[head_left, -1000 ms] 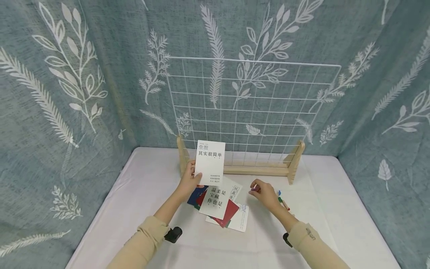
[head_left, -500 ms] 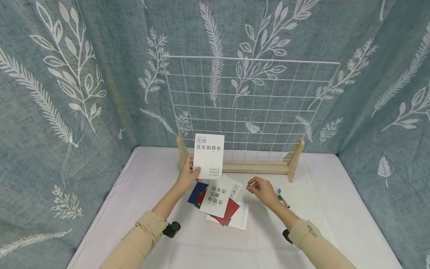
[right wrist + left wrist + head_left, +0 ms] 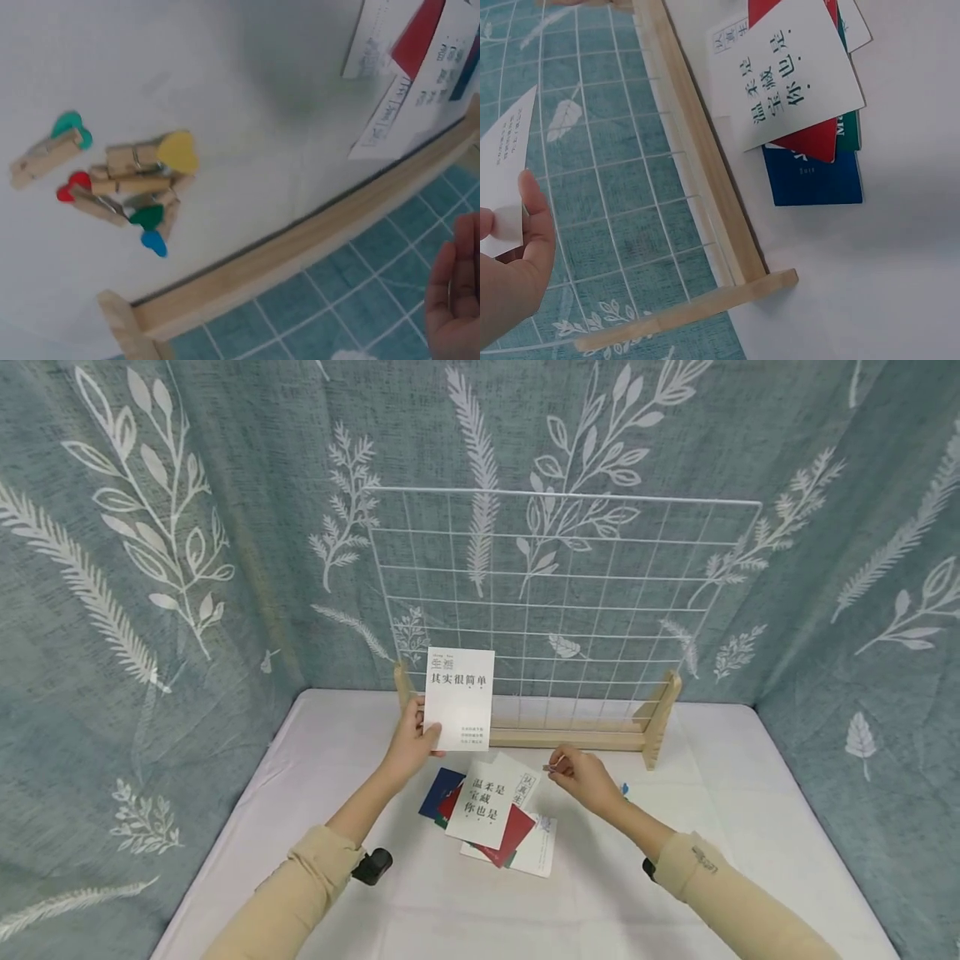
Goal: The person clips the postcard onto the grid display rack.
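Observation:
My left hand (image 3: 411, 739) grips a white postcard (image 3: 459, 700) with dark Chinese lettering by its lower left edge, thumb on the printed face. The card is upright in front of the left end of a white wire grid (image 3: 570, 578). Between thumb and fingers, my right hand (image 3: 588, 783) pinches a small purplish clothespin (image 3: 551, 768), mostly covered by the fingertips. Below and between the hands lies a fanned pile of postcards, a white one (image 3: 480, 814) on top, with red (image 3: 517, 831) and blue (image 3: 817, 180) ones beneath.
The grid stands on a wooden base (image 3: 570, 740) at the table's back. Several wooden clothespins with coloured hearts (image 3: 178, 152) lie in a cluster on the white tablecloth (image 3: 750, 827), largely hidden by my right forearm in the head view. Patterned curtains (image 3: 150, 693) surround the table.
My left hand has lifted the postcard up and slightly left, away from the pile. My right hand, still pinching the clothespin, has shifted a little left and upward.

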A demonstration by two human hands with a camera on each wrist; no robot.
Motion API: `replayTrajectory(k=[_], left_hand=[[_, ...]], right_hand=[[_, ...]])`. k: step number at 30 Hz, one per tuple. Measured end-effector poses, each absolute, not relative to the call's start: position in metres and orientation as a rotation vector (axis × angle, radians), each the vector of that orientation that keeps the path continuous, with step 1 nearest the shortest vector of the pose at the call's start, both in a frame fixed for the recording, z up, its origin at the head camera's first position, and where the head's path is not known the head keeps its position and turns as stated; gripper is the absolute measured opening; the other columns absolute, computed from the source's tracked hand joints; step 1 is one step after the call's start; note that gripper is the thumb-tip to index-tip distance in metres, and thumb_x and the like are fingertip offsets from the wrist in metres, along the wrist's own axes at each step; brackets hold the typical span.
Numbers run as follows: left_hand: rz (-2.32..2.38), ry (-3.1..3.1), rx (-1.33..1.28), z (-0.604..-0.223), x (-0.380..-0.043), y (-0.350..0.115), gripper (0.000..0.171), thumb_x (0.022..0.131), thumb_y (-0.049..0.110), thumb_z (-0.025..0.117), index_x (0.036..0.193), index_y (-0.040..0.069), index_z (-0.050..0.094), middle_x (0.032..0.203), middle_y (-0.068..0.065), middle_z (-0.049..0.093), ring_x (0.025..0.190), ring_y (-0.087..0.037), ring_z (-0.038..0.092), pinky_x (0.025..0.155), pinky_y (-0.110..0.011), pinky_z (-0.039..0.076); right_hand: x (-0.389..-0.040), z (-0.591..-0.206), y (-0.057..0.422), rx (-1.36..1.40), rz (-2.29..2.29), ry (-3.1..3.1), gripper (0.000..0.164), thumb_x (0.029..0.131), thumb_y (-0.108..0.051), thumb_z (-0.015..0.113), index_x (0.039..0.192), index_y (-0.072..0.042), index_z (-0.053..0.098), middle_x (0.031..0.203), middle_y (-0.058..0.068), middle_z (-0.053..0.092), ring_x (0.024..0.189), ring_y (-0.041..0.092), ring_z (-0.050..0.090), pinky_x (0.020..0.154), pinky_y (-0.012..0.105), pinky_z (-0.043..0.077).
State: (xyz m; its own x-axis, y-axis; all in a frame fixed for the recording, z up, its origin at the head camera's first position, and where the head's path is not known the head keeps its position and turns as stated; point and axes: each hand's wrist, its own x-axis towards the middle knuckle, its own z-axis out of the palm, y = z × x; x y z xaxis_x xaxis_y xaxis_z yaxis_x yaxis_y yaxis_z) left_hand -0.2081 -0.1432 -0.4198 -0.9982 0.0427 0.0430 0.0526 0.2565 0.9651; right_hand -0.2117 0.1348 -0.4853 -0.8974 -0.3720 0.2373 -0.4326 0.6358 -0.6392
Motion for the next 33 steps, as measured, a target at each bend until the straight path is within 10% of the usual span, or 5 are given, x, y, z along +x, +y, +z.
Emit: replayTrajectory(k=[33], left_hand=[[-1.735, -2.477, -0.224, -0.366, -0.22, -0.163, 0.039, 0.097, -0.004, 0.039, 0.133, -0.007, 0.026, 0.115, -0.029, 0.048, 0.096, -0.03, 0.056, 0.066, -0.023, 0.057]], right_hand=[[-0.231, -0.38, 0.127, 0.935, 0.89, -2.599, 0.011, 0.085, -0.005, 0.067, 0.093, 0.001, 0.063, 0.086, 0.012, 0.071, 0.078, 0.022, 0.068, 0.071, 0.032, 0.056]])
